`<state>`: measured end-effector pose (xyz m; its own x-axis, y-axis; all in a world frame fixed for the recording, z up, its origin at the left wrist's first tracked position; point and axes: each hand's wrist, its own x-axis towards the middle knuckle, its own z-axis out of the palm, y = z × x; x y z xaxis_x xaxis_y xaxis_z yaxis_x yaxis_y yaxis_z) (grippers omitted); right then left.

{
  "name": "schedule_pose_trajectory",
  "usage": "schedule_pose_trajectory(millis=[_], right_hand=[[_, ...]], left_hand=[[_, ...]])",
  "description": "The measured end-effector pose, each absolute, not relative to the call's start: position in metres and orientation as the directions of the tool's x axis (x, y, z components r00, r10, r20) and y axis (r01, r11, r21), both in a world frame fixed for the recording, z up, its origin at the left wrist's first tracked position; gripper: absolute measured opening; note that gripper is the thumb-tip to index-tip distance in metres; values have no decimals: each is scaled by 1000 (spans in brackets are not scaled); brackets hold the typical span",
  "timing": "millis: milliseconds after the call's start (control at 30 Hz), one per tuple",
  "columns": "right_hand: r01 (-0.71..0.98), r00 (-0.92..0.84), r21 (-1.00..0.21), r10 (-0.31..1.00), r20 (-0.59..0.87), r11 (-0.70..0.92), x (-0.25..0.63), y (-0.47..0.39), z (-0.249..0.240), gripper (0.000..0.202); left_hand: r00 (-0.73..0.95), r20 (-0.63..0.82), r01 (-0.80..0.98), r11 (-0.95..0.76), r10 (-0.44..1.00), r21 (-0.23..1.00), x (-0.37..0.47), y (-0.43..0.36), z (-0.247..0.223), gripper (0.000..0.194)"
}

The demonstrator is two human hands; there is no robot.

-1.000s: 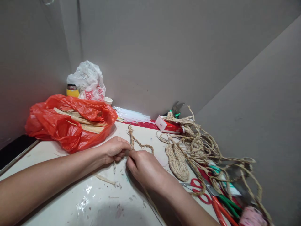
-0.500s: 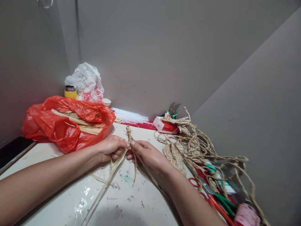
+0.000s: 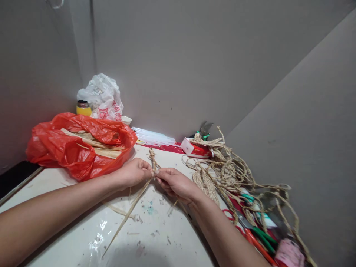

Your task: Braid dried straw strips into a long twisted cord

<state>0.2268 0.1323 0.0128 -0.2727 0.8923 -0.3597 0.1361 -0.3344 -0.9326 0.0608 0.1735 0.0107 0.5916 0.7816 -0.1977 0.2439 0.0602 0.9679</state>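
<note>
My left hand (image 3: 137,172) and my right hand (image 3: 174,181) meet over the white table, fingertips close together. Both are closed in a pinch at the lower end of a short straw braid (image 3: 152,158), whose knotted top points away from me. From my left fingers a long flat straw strip (image 3: 126,215) slants down toward me. Another strand shows partly below my right hand, its course mostly hidden by that hand. A loose pale strip (image 3: 118,209) lies on the table under my left wrist.
Left stands a red plastic bag (image 3: 80,163) holding straw strips, with a yellow jar (image 3: 83,108) and white bag (image 3: 104,98) behind. White sticks (image 3: 155,136) lie along the wall. Right are heaped straw cords (image 3: 230,168), a red box (image 3: 197,149), scissors (image 3: 246,220) and a pink roll (image 3: 289,252).
My right hand has turned slightly, its fingers now curled closer at the braid's base. The strands beneath it have shifted right and are more hidden. The left strip's lower end has moved up.
</note>
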Motion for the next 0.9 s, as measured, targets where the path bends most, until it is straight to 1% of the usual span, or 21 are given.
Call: schedule_pose_trajectory(millis=[133, 267, 367, 467, 567, 667, 733, 800, 833, 900], right_hand=[[165, -166, -932, 922, -349, -323, 222, 131, 11, 26], [183, -79, -921, 929, -361, -343, 214, 129, 11, 23], [77, -80, -933, 930, -358, -353, 209, 126, 11, 30], [-60, -121, -919, 917, -380, -389, 205, 123, 11, 38], [-144, -151, -889, 897, -415, -436, 204, 122, 12, 34], [-162, -182, -872, 883, -433, -461, 205, 123, 13, 26], [-157, -204, -865, 873, -443, -476, 208, 124, 13, 19], [-163, -238, -859, 864, -444, -486, 213, 127, 13, 19], [-169, -260, -855, 859, -440, -489, 216, 128, 13, 19], [-177, -306, -847, 846, -436, -501, 222, 130, 12, 19]], left_hand=[[589, -180, 378, -72, 788, 923, 59, 175, 14, 17], [555, -95, 497, -238, 826, 834, 57, 169, 18, 19], [548, -22, 590, -368, 836, 719, 59, 154, 22, 24], [571, 26, 674, -487, 820, 555, 63, 139, 24, 27], [589, -10, 740, -534, 808, 409, 67, 129, 22, 28], [620, -41, 748, -575, 783, 332, 70, 120, 20, 26], [681, -51, 707, -637, 731, 308, 70, 110, 24, 22], [755, -91, 638, -695, 650, 332, 66, 100, 33, 12], [784, -126, 606, -706, 608, 366, 63, 97, 40, 12], [807, -179, 573, -673, 563, 468, 56, 99, 54, 23]])
